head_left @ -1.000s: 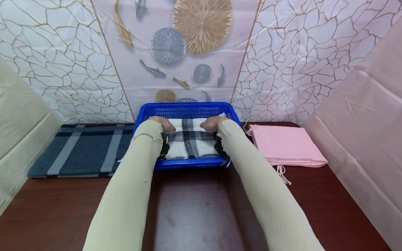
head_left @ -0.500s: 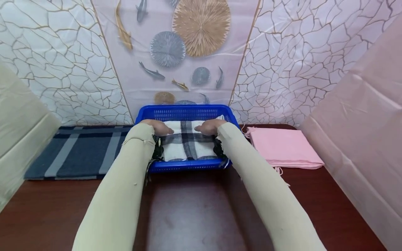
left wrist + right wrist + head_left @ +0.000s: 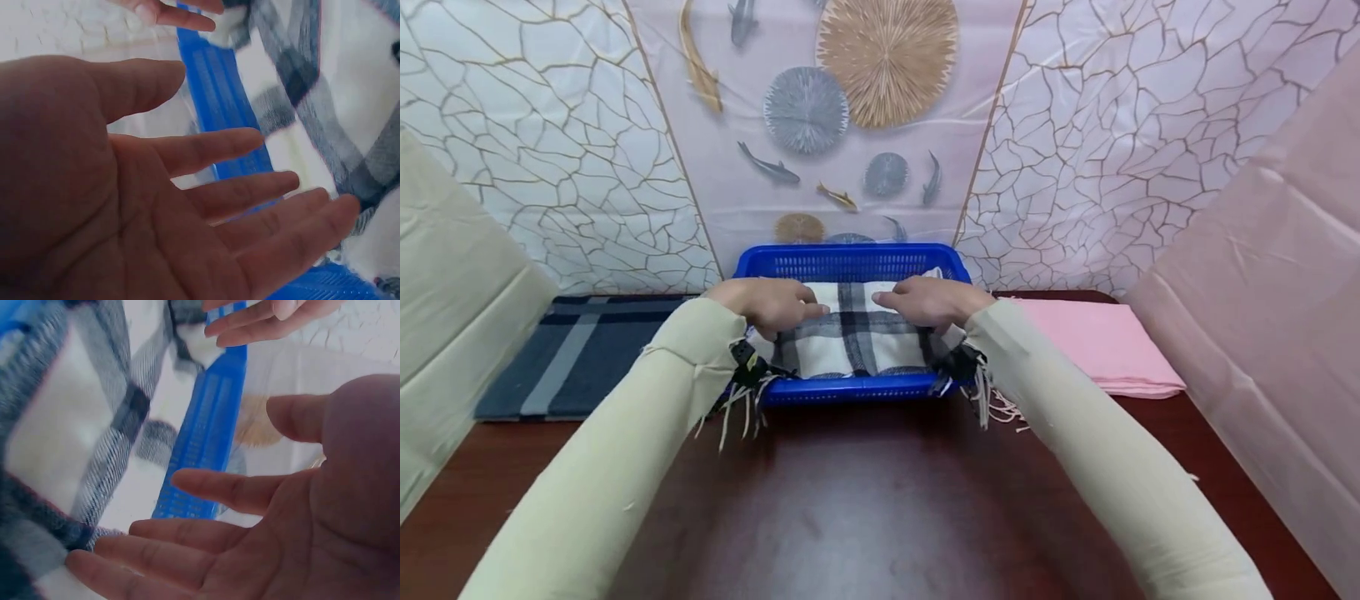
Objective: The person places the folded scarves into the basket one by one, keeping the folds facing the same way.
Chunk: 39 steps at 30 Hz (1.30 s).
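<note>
A white and dark grey plaid fringed cloth, perhaps a scarf, lies folded in a blue plastic basket at the table's back. Tassels hang over the basket's front corners. Over the basket's left side is my left hand; its wrist view shows the palm bare and the fingers extended. My right hand hovers over the right side, its fingers likewise straight and spread, holding nothing. Both hands appear just above the cloth; any light contact cannot be told.
A folded navy and grey striped cloth lies left of the basket. To its right is a folded pink fringed cloth. Patterned sheeting stands behind the dark red-brown table.
Both hands have moved outward, away from each other, and more of each shows. Tassels at the basket's front corners have come into fuller view. The basket stays in place.
</note>
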Each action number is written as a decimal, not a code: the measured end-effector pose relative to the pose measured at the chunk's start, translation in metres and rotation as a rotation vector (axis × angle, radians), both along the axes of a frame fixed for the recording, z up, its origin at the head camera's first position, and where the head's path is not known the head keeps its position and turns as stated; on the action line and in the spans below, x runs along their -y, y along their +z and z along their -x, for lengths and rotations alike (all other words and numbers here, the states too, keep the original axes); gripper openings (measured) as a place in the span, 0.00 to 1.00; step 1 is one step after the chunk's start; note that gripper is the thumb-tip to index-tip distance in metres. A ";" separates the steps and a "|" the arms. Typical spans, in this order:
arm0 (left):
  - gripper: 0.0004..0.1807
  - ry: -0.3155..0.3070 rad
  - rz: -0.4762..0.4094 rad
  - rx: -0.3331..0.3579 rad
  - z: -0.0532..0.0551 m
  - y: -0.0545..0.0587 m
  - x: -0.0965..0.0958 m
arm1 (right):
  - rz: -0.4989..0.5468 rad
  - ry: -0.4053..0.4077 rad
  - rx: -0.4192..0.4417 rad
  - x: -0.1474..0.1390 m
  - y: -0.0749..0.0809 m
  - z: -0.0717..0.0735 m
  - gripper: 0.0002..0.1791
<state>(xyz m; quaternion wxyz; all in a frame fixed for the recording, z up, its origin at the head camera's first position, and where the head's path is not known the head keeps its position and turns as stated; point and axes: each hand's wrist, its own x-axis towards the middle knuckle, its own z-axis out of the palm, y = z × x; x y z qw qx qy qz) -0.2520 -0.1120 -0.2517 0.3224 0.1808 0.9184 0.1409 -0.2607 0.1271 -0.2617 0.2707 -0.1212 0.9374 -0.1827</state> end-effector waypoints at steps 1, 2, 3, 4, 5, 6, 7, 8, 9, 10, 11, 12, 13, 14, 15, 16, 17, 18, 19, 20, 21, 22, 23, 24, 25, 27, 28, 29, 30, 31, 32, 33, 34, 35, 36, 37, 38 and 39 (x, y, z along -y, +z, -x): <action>0.33 -0.024 0.004 -0.014 -0.005 0.000 0.000 | -0.003 0.011 -0.015 -0.001 0.001 -0.005 0.39; 0.33 -0.046 0.009 -0.029 -0.010 0.000 0.000 | -0.009 0.026 -0.032 -0.003 0.001 -0.010 0.39; 0.34 -0.061 0.016 -0.039 -0.014 -0.001 -0.001 | -0.018 0.041 -0.052 -0.004 0.000 -0.014 0.38; 0.35 -0.072 0.016 -0.050 -0.019 -0.002 -0.001 | -0.029 0.058 -0.075 -0.005 0.000 -0.019 0.38; 0.35 -0.080 0.016 -0.058 -0.022 -0.004 -0.002 | -0.039 0.076 -0.099 -0.005 -0.001 -0.023 0.38; 0.36 -0.081 0.018 -0.057 -0.025 -0.007 -0.003 | -0.058 0.099 -0.128 -0.005 -0.002 -0.026 0.37; 0.37 -0.069 0.020 -0.049 -0.027 -0.009 -0.004 | -0.078 0.120 -0.151 -0.005 -0.004 -0.029 0.37; 0.38 -0.061 0.025 -0.045 -0.029 -0.011 -0.005 | -0.093 0.139 -0.165 -0.006 -0.005 -0.031 0.37; 0.38 -0.049 0.028 -0.039 -0.029 -0.014 -0.006 | -0.108 0.151 -0.172 -0.006 -0.007 -0.032 0.37; 0.38 -0.038 0.032 -0.030 -0.030 -0.016 -0.006 | -0.122 0.166 -0.169 -0.005 -0.009 -0.033 0.37; 0.39 -0.027 0.040 -0.021 -0.030 -0.019 -0.005 | -0.131 0.179 -0.157 -0.005 -0.010 -0.033 0.37; 0.39 -0.011 0.038 -0.003 -0.029 -0.021 -0.005 | -0.140 0.192 -0.143 -0.005 -0.013 -0.033 0.38; 0.39 0.002 0.038 0.013 -0.029 -0.023 -0.004 | -0.148 0.204 -0.125 -0.005 -0.015 -0.032 0.38; 0.38 0.009 0.035 0.034 -0.028 -0.025 -0.004 | -0.152 0.213 -0.106 -0.005 -0.017 -0.031 0.39; 0.38 0.015 0.037 0.054 -0.027 -0.027 -0.003 | -0.160 0.225 -0.089 -0.005 -0.020 -0.030 0.39; 0.38 0.018 0.039 0.074 -0.026 -0.029 -0.003 | -0.162 0.234 -0.069 -0.004 -0.022 -0.029 0.40; 0.37 0.017 0.042 0.089 -0.026 -0.030 -0.003 | -0.164 0.239 -0.050 -0.004 -0.025 -0.027 0.40; 0.37 0.013 0.046 0.100 -0.025 -0.032 -0.003 | -0.171 0.244 -0.036 -0.004 -0.027 -0.026 0.40; 0.37 0.003 0.054 0.105 -0.024 -0.033 -0.004 | -0.179 0.250 -0.022 -0.004 -0.029 -0.025 0.41; 0.36 -0.015 0.064 0.103 -0.024 -0.034 -0.005 | -0.188 0.255 -0.010 -0.004 -0.031 -0.024 0.41; 0.36 -0.030 0.079 0.095 -0.023 -0.036 -0.006 | -0.196 0.260 0.001 -0.003 -0.032 -0.023 0.41; 0.36 -0.043 0.089 0.089 -0.022 -0.038 -0.007 | -0.203 0.260 0.014 -0.003 -0.034 -0.022 0.41; 0.35 -0.054 0.101 0.082 -0.022 -0.039 -0.008 | -0.212 0.267 0.021 -0.002 -0.035 -0.022 0.41; 0.35 -0.063 0.111 0.073 -0.022 -0.041 -0.009 | -0.219 0.270 0.029 -0.002 -0.035 -0.022 0.41; 0.35 -0.066 0.116 0.071 -0.022 -0.043 -0.010 | -0.225 0.272 0.036 -0.001 -0.036 -0.022 0.41; 0.35 -0.056 0.129 0.067 -0.024 -0.046 -0.012 | -0.239 0.267 0.044 0.000 -0.037 -0.023 0.42; 0.35 -0.047 0.134 0.065 -0.025 -0.047 -0.013 | -0.247 0.262 0.048 0.000 -0.038 -0.023 0.42; 0.35 -0.039 0.139 0.064 -0.026 -0.047 -0.014 | -0.253 0.259 0.049 0.001 -0.038 -0.024 0.43; 0.36 -0.034 0.146 0.064 -0.027 -0.048 -0.016 | -0.261 0.251 0.047 0.001 -0.038 -0.025 0.43; 0.36 -0.029 0.153 0.066 -0.028 -0.048 -0.017 | -0.264 0.249 0.042 0.001 -0.039 -0.025 0.43; 0.36 -0.028 0.162 0.062 -0.029 -0.049 -0.018 | -0.264 0.247 0.035 0.001 -0.039 -0.025 0.44; 0.37 -0.028 0.169 0.057 -0.030 -0.048 -0.018 | -0.262 0.249 0.021 0.000 -0.038 -0.025 0.43; 0.37 -0.032 0.174 0.048 -0.031 -0.048 -0.019 | -0.259 0.251 0.004 0.000 -0.038 -0.025 0.43; 0.37 -0.033 0.174 0.039 -0.032 -0.047 -0.019 | -0.252 0.255 -0.017 -0.001 -0.037 -0.026 0.42; 0.37 -0.034 0.171 0.026 -0.033 -0.046 -0.019 | -0.243 0.262 -0.039 -0.001 -0.035 -0.027 0.41; 0.36 -0.034 0.157 0.009 -0.035 -0.045 -0.019 | -0.230 0.267 -0.060 -0.002 -0.034 -0.028 0.40; 0.36 -0.037 0.138 -0.013 -0.036 -0.043 -0.020 | -0.219 0.273 -0.078 -0.002 -0.032 -0.029 0.39; 0.35 -0.042 0.112 -0.036 -0.038 -0.042 -0.020 | -0.205 0.281 -0.095 -0.003 -0.030 -0.030 0.37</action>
